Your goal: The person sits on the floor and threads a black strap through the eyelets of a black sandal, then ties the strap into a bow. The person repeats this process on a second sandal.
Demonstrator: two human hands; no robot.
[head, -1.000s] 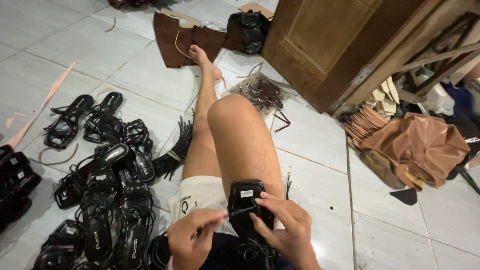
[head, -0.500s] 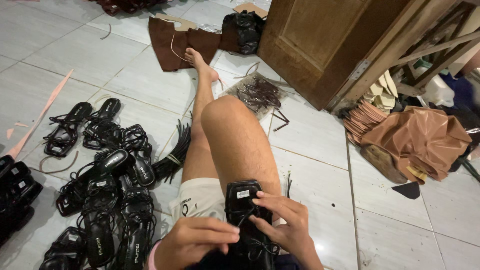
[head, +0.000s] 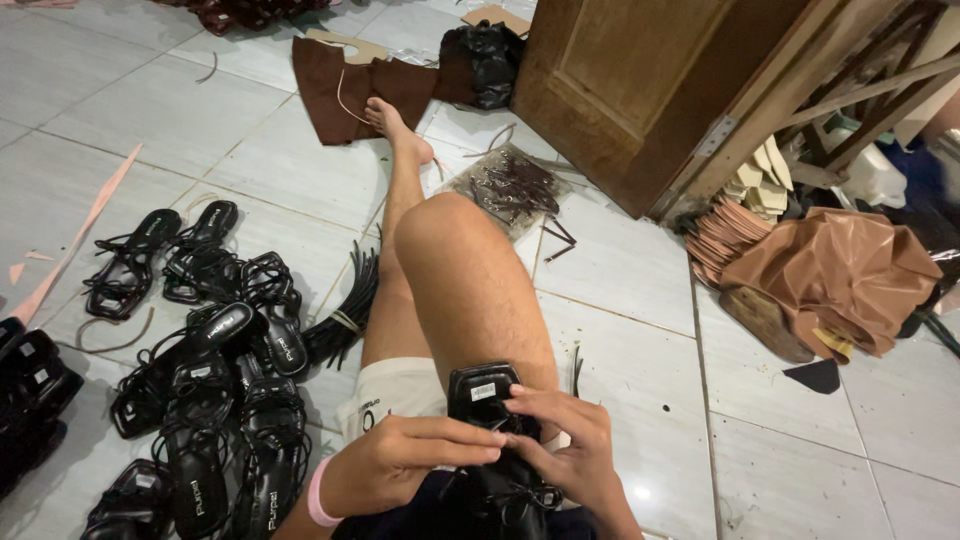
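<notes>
The person is sitting on the tiled floor (head: 250,150) with 1 bare leg (head: 450,290) stretching out ahead, and both hands are working on a black strappy sandal (head: 490,420) that is resting on the thigh, near the bottom middle of the view. The left hand (head: 400,465) is lying across the sandal from the left, its fingers (head: 470,440) pressing flat together over the straps and pinching them. The right hand (head: 570,450) is gripping the sandal from the right side, its fingers (head: 530,400) curling onto the insole just below a small white label. A pink band (head: 318,495) is sitting on the left wrist.

To the left of the leg, a heap of finished black sandals (head: 220,400) is spreading over the floor, with 2 more lying apart further up. A bundle of black straps (head: 350,305) is lying just beside the knee. Beyond the foot, a dark brown leather piece (head: 330,85) and a black plastic bag (head: 485,60) are lying near a wooden door (head: 640,90). A clear bag of dark straps (head: 510,185) is lying near the door's foot. To the right, a crumpled brown leather sheet (head: 830,275) is resting beside a stack of tan insoles (head: 730,235)
</notes>
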